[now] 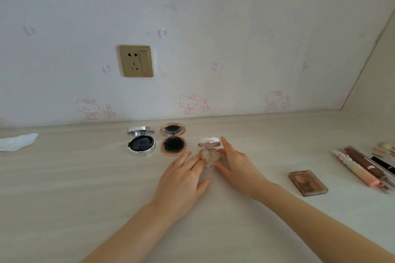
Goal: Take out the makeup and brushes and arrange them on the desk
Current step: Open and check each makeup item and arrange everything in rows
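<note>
A small round pink compact (210, 153) stands open on the pale desk (85, 177), its white lid tilted up at the back. My left hand (183, 179) touches its left side with straight fingertips. My right hand (235, 162) touches its right side, index finger raised beside the lid. To the left stand two other open compacts: a silver one (141, 142) and a rose-gold one (173, 141), both with black puffs. A brown eyeshadow palette (307, 182) lies to the right. Several tubes and brushes (363, 166) lie at the far right edge.
A crumpled white tissue (17, 142) lies at the far left. The wall with cartoon-cat wallpaper rises right behind the compacts, with a gold power socket (136, 61) on it. A side wall closes in at the right.
</note>
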